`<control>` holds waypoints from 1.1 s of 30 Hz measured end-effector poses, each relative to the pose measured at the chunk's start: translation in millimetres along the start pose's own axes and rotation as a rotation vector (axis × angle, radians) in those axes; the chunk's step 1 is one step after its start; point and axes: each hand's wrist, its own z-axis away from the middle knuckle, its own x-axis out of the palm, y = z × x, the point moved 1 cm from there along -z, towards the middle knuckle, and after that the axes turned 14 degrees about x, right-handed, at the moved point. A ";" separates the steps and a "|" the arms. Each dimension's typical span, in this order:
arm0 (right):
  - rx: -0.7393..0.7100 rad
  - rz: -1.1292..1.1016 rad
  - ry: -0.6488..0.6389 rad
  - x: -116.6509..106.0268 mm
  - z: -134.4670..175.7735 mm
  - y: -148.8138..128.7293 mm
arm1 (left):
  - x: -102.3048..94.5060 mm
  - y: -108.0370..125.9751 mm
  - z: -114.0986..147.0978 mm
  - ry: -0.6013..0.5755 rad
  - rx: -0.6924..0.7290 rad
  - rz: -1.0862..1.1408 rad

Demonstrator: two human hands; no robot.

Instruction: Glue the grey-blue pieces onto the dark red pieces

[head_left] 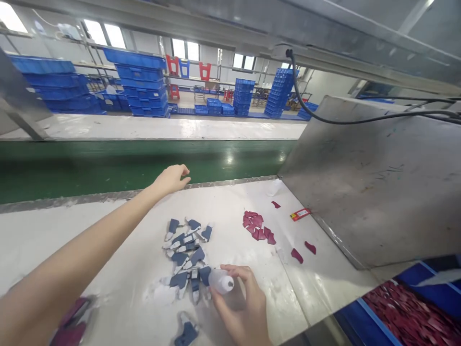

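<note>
My right hand (pixel 248 307) grips a small translucent white bottle (pixel 217 279), fingers and thumb around its sides and its narrow tip toward me. Right beside the bottle lies a loose pile of dark blue-grey pieces (pixel 196 257) with pale ends. One more such blue piece (pixel 186 332) lies apart, closer to me. My left arm stretches forward, and my left hand (pixel 171 179) is over the table's far edge by the green belt. Its thumb and fingers are slightly bent and apart, with nothing seen between them. Flat dark red pieces (pixel 254 221) lie in a cluster to the right.
A few single red pieces (pixel 297 255) and a red-yellow packet (pixel 300 214) lie near a metal panel (pixel 374 187). At lower right, a blue bin (pixel 376 321) holds many red scraps. Beyond the green belt (pixel 90 166) stand stacked blue crates (pixel 139 84). A black cable (pixel 338 122) hangs above.
</note>
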 end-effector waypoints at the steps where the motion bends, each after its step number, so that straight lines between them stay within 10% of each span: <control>1: -0.061 0.039 0.012 -1.4 -3.4 -1.2 | 6.0 -4.9 -10.5 0.016 -0.001 0.004; 12: -0.068 0.125 -0.299 -35.0 -35.6 5.1 | 53.6 65.4 -41.9 -0.132 0.303 0.194; 17: 0.036 0.428 -0.111 -55.6 -101.6 27.1 | 35.3 62.8 -15.1 -0.172 0.265 0.225; 25: 0.218 0.565 -0.116 -25.5 -155.9 47.3 | -11.3 72.3 145.5 0.018 -0.089 0.156; 33: 0.227 0.453 -0.151 -36.1 -143.2 44.4 | 50.4 170.1 296.5 0.223 -0.331 0.136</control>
